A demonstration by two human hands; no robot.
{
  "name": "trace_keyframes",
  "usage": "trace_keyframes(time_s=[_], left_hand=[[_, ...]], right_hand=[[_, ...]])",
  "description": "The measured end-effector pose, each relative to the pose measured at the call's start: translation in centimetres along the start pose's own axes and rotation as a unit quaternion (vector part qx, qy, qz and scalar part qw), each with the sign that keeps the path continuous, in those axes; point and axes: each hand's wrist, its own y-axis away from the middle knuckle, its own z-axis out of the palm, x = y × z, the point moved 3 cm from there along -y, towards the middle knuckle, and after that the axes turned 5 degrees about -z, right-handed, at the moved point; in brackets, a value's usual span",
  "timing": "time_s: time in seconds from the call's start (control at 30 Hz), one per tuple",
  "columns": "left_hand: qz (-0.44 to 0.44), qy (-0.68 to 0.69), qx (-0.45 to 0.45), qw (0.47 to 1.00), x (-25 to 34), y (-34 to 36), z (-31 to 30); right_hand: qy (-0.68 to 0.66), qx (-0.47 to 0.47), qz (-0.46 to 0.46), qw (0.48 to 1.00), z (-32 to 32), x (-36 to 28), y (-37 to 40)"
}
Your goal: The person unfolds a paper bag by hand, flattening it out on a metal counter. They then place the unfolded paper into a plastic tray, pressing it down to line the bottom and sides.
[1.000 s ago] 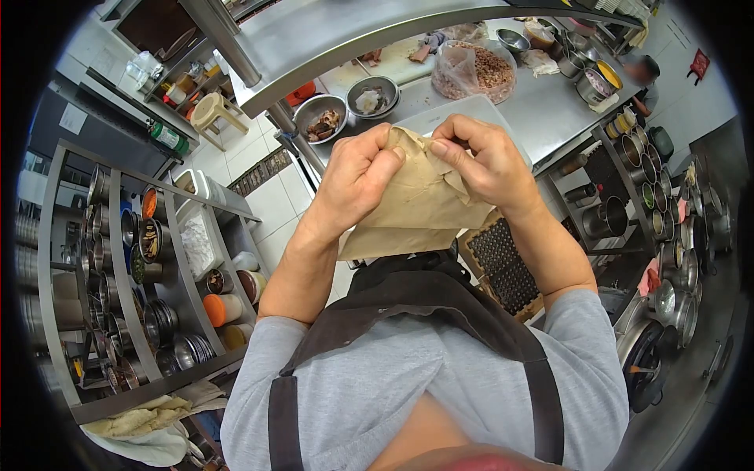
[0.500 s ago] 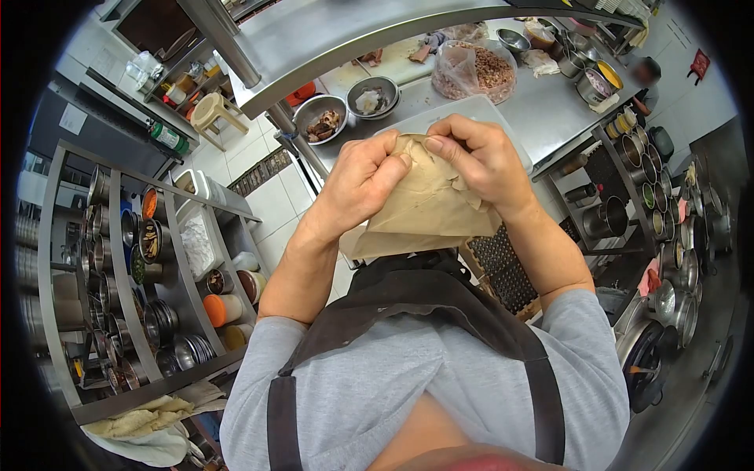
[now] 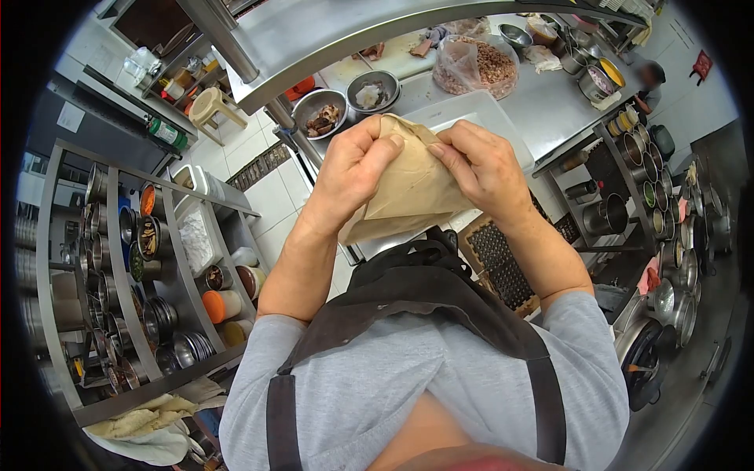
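Observation:
A brown paper bag (image 3: 416, 182) hangs in front of my chest, gripped at its upper edge by both hands. My left hand (image 3: 353, 169) pinches the left part of that edge between thumb and fingers. On the right, my right hand (image 3: 484, 166) is closed on the other part of the edge, which is creased there. What the bag holds, if anything, is hidden. Behind it, a clear plastic tub (image 3: 491, 118) sits on the steel counter (image 3: 561, 114).
Two metal bowls, one with meat pieces (image 3: 320, 114) and one with pale scraps (image 3: 373, 93), stand by a plastic bag of chopped meat (image 3: 477, 67). A steel shelf (image 3: 338, 47) overhangs the counter. Pot racks flank me, and another person (image 3: 649, 82) is at far right.
The bag's top edge has risen and shifted slightly left. My right hand has moved a little right and down, farther from my left hand, and both still grip the bag.

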Motion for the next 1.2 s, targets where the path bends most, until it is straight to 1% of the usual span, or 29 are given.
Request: trace_keyframes(time_s=[0.03, 0.1, 0.2, 0.27, 0.3, 0.37, 0.4, 0.5, 0.57, 0.63, 0.7, 0.8, 0.87, 0.9, 0.97, 1.0, 1.07, 1.1, 1.13, 1.17, 1.2], left_hand=[[0.001, 0.0, -0.001, 1.0, 0.3, 0.0, 0.2], [0.049, -0.119, 0.025, 0.991, 1.4, 0.3, 0.5], [0.047, -0.122, 0.02, 0.991, 0.5, -0.1, -0.2], [0.034, -0.113, 0.004, 0.993, 0.7, 0.0, -0.4], [0.02, -0.102, -0.012, 0.995, 0.7, 0.0, -0.4], [0.006, -0.082, -0.01, 0.997, 1.0, 0.2, -0.5], [-0.007, -0.063, -0.009, 0.998, 0.9, 0.3, -0.6], [-0.016, -0.068, 0.0, 0.998, 0.7, 0.3, -0.9], [-0.017, -0.067, -0.005, 0.998, 0.5, 0.2, -1.0], [-0.017, -0.065, -0.01, 0.998, 0.5, 0.1, -1.1], [-0.038, -0.028, -0.005, 0.999, 0.4, 0.3, -1.2], [-0.051, -0.02, 0.006, 0.998, 0.5, 0.3, -1.1], [-0.042, -0.017, 0.017, 0.999, 0.4, 0.2, -1.1], [-0.032, -0.014, 0.028, 0.999, 0.3, 0.2, -1.1], [-0.029, -0.018, 0.023, 0.999, 0.3, 0.2, -1.5], [-0.026, -0.023, 0.019, 0.999, 0.3, 0.2, -1.6], [-0.024, -0.025, 0.02, 0.999, 0.1, 0.1, -1.6], [-0.022, -0.028, 0.02, 0.999, 0.0, 0.0, -1.5], [-0.022, -0.028, 0.02, 0.999, -0.2, 0.0, -1.4], [-0.018, -0.03, 0.005, 0.999, -0.5, -0.1, -1.1], [-0.014, -0.033, -0.011, 0.999, -0.6, -0.1, -0.9]], right_hand=[[-0.008, 0.002, 0.01, 1.0, 0.0, 0.0, -0.1], [-0.015, 0.005, 0.024, 1.0, 0.0, 0.0, -0.2], [-0.024, -0.004, 0.008, 1.0, -0.2, 0.1, -0.5], [-0.06, -0.033, 0.057, 0.996, -0.5, 0.3, -0.8], [-0.06, -0.033, 0.057, 0.996, -0.8, 0.4, -0.9], [-0.142, -0.049, 0.13, 0.98, -1.0, 0.8, -1.0], [-0.142, -0.049, 0.13, 0.98, -0.9, 0.9, -1.1], [-0.17, -0.058, 0.141, 0.974, -0.6, 1.3, -1.2], [-0.224, -0.081, 0.184, 0.954, -0.3, 2.0, -1.1], [-0.223, -0.081, 0.192, 0.952, -0.5, 2.5, -1.4], [-0.223, -0.083, 0.2, 0.951, -0.6, 2.7, -1.5], [-0.198, -0.1, 0.223, 0.949, -0.5, 2.9, -1.5], [-0.178, -0.089, 0.192, 0.961, -0.3, 2.7, -1.7], [-0.178, -0.089, 0.192, 0.961, -0.4, 2.6, -1.7], [-0.127, -0.063, 0.12, 0.983, -0.8, 2.0, -2.0], [-0.128, -0.065, 0.119, 0.983, -0.7, 1.8, -2.1], [-0.026, 0.005, -0.02, 0.999, -0.8, 0.4, -2.5], [-0.026, 0.004, -0.021, 0.999, -0.4, 0.1, -2.6], [-0.002, 0.025, -0.052, 0.998, -0.2, -0.4, -2.8], [0.022, 0.047, -0.082, 0.995, -0.1, -0.8, -2.8], [0.022, 0.048, -0.081, 0.995, 0.1, -0.7, -2.8]])
